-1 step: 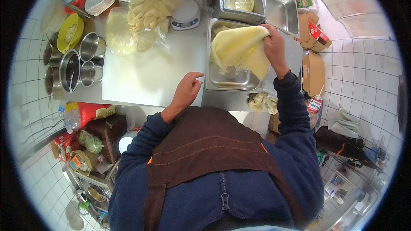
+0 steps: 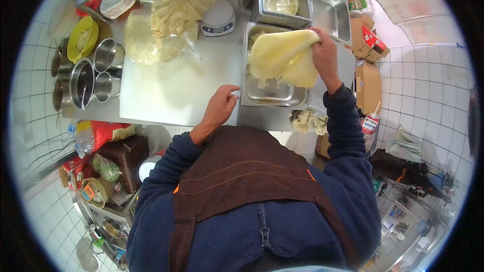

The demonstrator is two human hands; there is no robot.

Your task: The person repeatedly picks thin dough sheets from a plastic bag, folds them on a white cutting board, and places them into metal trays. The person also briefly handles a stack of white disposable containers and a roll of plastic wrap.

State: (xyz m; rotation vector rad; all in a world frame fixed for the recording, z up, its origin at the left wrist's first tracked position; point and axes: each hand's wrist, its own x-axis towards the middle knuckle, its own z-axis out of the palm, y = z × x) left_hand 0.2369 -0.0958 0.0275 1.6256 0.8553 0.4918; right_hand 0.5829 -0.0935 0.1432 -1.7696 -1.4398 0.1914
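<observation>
My right hand (image 2: 323, 55) grips a large pale yellow sheet of dough-like skin (image 2: 280, 55) by its upper edge. The sheet hangs lifted over a steel tray (image 2: 272, 98) that holds more pale pieces. My left hand (image 2: 220, 105) rests empty on the right edge of a white cutting board (image 2: 171, 90), fingers loosely apart, just left of the tray. I wear a dark blue jacket and a brown apron.
A small digital scale (image 2: 218, 20), a clear bag of pale sheets (image 2: 146, 43) and a heap of yellow sheets (image 2: 179, 6) lie at the board's far side. Steel cups (image 2: 108, 55), a pot (image 2: 83, 81) and a yellow bowl (image 2: 83, 38) stand left. More steel trays (image 2: 330, 12) and cardboard boxes (image 2: 368, 38) sit at the right.
</observation>
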